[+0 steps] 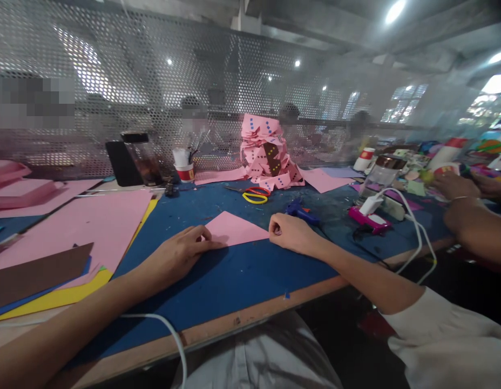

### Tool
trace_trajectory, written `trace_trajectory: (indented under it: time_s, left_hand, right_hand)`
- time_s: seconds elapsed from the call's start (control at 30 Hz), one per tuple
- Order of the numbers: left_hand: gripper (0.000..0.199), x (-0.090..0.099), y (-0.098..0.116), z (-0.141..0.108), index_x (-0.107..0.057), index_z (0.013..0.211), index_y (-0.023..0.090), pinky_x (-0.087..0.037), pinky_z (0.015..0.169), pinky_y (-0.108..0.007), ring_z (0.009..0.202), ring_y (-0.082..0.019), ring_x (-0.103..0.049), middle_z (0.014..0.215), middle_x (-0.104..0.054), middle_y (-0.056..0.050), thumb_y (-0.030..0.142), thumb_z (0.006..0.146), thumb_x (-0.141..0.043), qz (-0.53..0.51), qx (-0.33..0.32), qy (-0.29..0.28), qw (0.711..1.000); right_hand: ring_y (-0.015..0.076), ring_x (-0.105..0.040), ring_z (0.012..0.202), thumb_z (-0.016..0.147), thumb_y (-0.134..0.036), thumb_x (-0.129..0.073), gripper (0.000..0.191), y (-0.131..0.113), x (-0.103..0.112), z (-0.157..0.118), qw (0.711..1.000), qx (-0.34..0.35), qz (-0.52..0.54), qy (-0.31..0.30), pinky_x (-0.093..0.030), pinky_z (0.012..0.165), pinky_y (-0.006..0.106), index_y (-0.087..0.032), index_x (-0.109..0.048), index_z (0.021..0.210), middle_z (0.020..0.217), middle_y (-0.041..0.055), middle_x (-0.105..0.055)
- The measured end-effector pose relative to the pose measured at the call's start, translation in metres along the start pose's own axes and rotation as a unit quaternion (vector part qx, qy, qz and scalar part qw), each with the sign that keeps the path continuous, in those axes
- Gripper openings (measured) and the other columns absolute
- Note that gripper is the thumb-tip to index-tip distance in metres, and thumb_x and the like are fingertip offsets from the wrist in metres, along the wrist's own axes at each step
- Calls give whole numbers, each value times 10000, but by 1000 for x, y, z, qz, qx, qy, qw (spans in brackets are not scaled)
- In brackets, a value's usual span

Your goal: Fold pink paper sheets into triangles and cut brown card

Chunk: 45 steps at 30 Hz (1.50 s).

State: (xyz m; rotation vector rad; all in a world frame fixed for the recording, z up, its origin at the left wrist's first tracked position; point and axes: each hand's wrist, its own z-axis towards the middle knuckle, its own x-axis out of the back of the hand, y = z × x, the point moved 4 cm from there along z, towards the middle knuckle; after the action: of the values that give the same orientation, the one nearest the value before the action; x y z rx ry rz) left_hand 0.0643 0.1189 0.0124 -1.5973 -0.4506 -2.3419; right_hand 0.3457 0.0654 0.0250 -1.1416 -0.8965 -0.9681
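Note:
A pink sheet of paper [235, 229], folded into a triangle, lies on the blue mat in front of me. My left hand [181, 251] holds its left corner, thumb and fingers pinched together. At the opposite corner, my right hand [293, 233] is curled closed with the paper's tip at its fingertips. Just beyond the paper rest scissors [256, 195] with red and yellow handles. A blue glue gun [302, 210] lies right behind my right hand.
A pile of pink folded paper pieces [270, 154] stands against the mesh screen. Large pink sheets [113, 216] and a brown sheet [40, 273] lie left. A jar [382, 173], a magenta power strip [370, 219] with white cables, and another person's hand [457, 186] are right.

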Motion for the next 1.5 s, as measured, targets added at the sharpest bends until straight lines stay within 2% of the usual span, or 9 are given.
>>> trace_trajectory:
  time_s: [0.33, 0.73, 0.9, 1.03, 1.13, 1.23, 1.3, 1.4, 1.5]
  left_hand:
    - [492, 0, 0, 0, -626, 1306, 390, -475, 859, -298, 947, -170, -581, 1100, -578, -42, 117, 980, -379, -2, -3, 2, 1000]
    - [511, -1, 0, 1, -626, 1305, 398, -467, 875, -296, 969, -174, -584, 1092, -575, -36, 100, 966, -385, -3, 3, -4, 1000]
    - [521, 0, 0, 0, -622, 1306, 399, -460, 879, -295, 979, -175, -586, 1102, -575, -37, 91, 960, -383, 1, 11, -11, 1000]
    - [498, -1, 1, 1, -626, 1298, 396, -456, 875, -306, 970, -178, -586, 1100, -570, -39, 111, 974, -378, -2, 15, -15, 1000]
    - [505, 0, 3, 2, -628, 1291, 403, -451, 866, -302, 955, -173, -588, 1096, -571, -33, 103, 969, -380, -15, 25, -16, 999]
    - [483, 2, 6, 4, -657, 1258, 372, -449, 862, -297, 952, -173, -589, 1091, -582, -37, 102, 961, -388, -36, 37, -10, 999]
    - [428, 3, 7, 5, -693, 1206, 319, -449, 858, -296, 958, -182, -586, 1066, -594, -48, 125, 961, -400, -48, 46, -7, 998]
    - [372, 4, 7, 8, -731, 1114, 277, -450, 833, -281, 949, -183, -587, 1000, -614, -49, 150, 946, -423, -70, 77, -5, 995]
    - [291, 2, 7, 14, -755, 1007, 259, -456, 781, -266, 891, -178, -600, 950, -640, -43, 213, 919, -482, -111, 127, 1, 986]
  right_hand:
    - [136, -589, 716, 778, -216, -610, 18, 2, 1, -2, 1000, 5, 1, 12, -332, 589, 241, -212, -592, 778, 843, 7, -664]
    - [115, -575, 665, 765, -212, -614, 24, 16, 8, -7, 1000, -22, 5, 0, -323, 574, 231, -221, -591, 765, 790, -31, -669]
    - [115, -565, 675, 781, -198, -613, 36, 17, 10, -9, 1000, -15, -25, 4, -315, 587, 233, -216, -585, 766, 815, -18, -654]
    - [128, -572, 720, 799, -141, -588, 63, 6, 29, -12, 996, 2, -69, 50, -332, 620, 242, -202, -596, 809, 874, 14, -647]
    - [135, -583, 763, 840, -142, -571, 67, -22, 42, -8, 993, 52, -44, 98, -363, 679, 248, -197, -607, 854, 884, 20, -655]
    - [130, -595, 795, 867, -163, -576, 64, -57, 31, 4, 987, 149, 32, 45, -386, 712, 235, -190, -634, 866, 889, 20, -675]
    - [132, -596, 791, 863, -191, -605, 54, -72, 16, 14, 983, 180, 44, 13, -380, 696, 237, -189, -659, 858, 894, 20, -684]
    - [135, -598, 767, 841, -204, -637, 58, -76, -9, 29, 980, 186, 57, -36, -363, 654, 238, -195, -691, 858, 881, 17, -692]
    - [126, -595, 748, 825, -218, -666, 74, -68, -26, 37, 979, 169, 97, -60, -364, 640, 227, -190, -698, 886, 872, 15, -689]
